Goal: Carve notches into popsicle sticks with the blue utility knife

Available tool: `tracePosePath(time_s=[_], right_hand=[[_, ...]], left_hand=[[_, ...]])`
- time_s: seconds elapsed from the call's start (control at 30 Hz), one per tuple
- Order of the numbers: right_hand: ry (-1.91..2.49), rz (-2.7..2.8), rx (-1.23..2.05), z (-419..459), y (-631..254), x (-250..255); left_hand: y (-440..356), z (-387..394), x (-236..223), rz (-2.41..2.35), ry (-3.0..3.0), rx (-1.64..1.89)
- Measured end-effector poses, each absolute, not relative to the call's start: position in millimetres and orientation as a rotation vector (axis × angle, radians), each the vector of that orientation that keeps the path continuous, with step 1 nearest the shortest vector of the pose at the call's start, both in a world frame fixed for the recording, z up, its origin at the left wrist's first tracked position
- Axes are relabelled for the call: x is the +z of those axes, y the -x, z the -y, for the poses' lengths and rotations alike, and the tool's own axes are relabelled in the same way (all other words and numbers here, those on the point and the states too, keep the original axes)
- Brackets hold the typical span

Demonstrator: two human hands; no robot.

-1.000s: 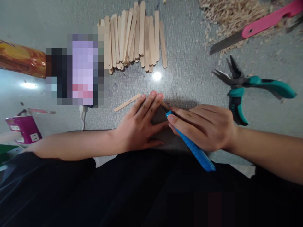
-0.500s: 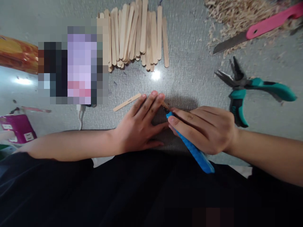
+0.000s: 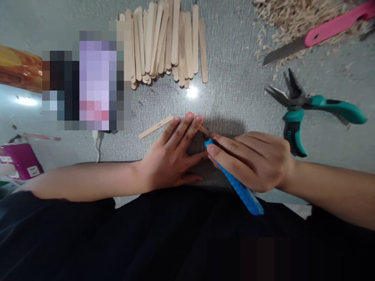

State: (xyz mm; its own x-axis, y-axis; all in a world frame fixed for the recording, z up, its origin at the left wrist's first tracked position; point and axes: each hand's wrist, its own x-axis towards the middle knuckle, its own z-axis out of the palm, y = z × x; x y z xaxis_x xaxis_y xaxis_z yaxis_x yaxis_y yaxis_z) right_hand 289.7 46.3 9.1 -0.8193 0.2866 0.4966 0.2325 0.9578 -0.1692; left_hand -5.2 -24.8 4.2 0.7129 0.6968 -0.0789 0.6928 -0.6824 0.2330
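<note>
My left hand (image 3: pixel 172 152) lies flat on the grey table, its fingers stretched out. Under its fingertips runs a wooden craft stick (image 3: pixel 158 126) with a small dark mark in the middle. Another short piece of wood (image 3: pixel 204 129) shows between the left fingertips and my right hand; whether it belongs to the same stick is hidden. My right hand (image 3: pixel 252 160) is closed around a blue utility knife (image 3: pixel 237 185), its handle slanting down toward my body. The knife's dark tip is close to the wood by the left fingers; the blade's edge is hard to make out.
Many craft sticks (image 3: pixel 159 43) lie in a pile at the back. To the right are open teal pliers (image 3: pixel 295 103), a pink-handled blade (image 3: pixel 331 33) and wood shavings (image 3: pixel 295 17). On the left are a blurred-out device with a white cable (image 3: pixel 98 146), a purple socket block (image 3: pixel 25 160) and an orange packet (image 3: pixel 20 68).
Both hands and the knife keep almost the same pose. The view has shifted slightly, so things on the left appear a little farther left.
</note>
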Motion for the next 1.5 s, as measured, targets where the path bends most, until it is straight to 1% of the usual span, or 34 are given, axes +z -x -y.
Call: tracePosePath(time_s=[0.1,0.37,0.77,0.97,1.5], right_hand=[[0.316,2.587,0.129,-49.9,-290.3,11.7],[0.356,2.590,0.150,-49.4,-289.9,11.5],[0.405,2.576,0.156,-49.6,-289.1,9.8],[0.358,2.582,0.133,-50.3,-289.8,9.8],[0.362,2.594,0.102,-48.6,-292.1,7.6]], left_hand=[[5.3,24.8,3.5,-1.103,-2.675,0.026],[5.0,24.5,1.0,-1.107,-2.784,0.144],[4.3,25.2,0.5,-1.121,-2.788,0.120],[4.2,25.0,2.4,-1.120,-2.756,0.066],[4.3,25.5,1.0,-1.120,-2.741,0.099]])
